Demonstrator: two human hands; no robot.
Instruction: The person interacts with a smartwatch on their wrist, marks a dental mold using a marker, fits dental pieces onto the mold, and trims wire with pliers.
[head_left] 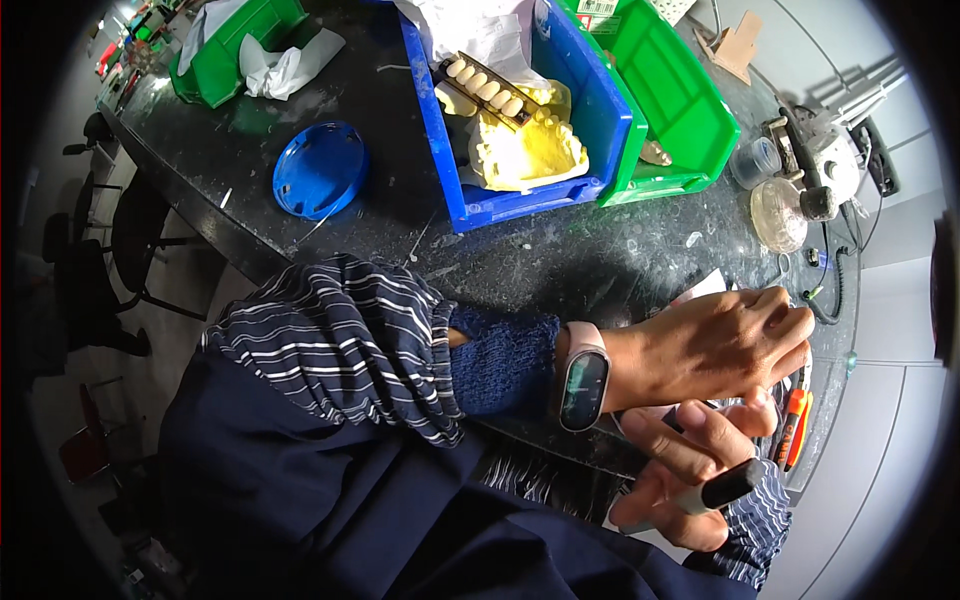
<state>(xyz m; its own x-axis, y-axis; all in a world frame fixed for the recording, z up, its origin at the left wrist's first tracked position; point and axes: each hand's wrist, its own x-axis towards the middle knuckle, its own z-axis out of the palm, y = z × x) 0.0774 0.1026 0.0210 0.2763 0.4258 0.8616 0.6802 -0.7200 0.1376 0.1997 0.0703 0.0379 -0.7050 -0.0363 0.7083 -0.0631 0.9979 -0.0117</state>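
Observation:
My left arm, with a pale wristband, reaches across to the right. My left hand (700,340) is closed with its back turned up, and its fingertips are hidden, so I cannot make out what it holds. Just below it, close to the fingers, is my right hand (685,455). It is closed around a pen-like white tool with a black end (733,486), which points up and to the right. Beside both hands lies an orange-handled hand tool (795,430), partly hidden. A piece of white paper (705,287) shows behind my left hand.
A blue bin (530,212) holds a yellow dental model (530,155) and a strip of artificial teeth (485,90). Beside it stands a green bin (690,110). A round blue lid (320,170), crumpled paper (280,72), another green bin (225,60) and a glass jar (778,215) are around.

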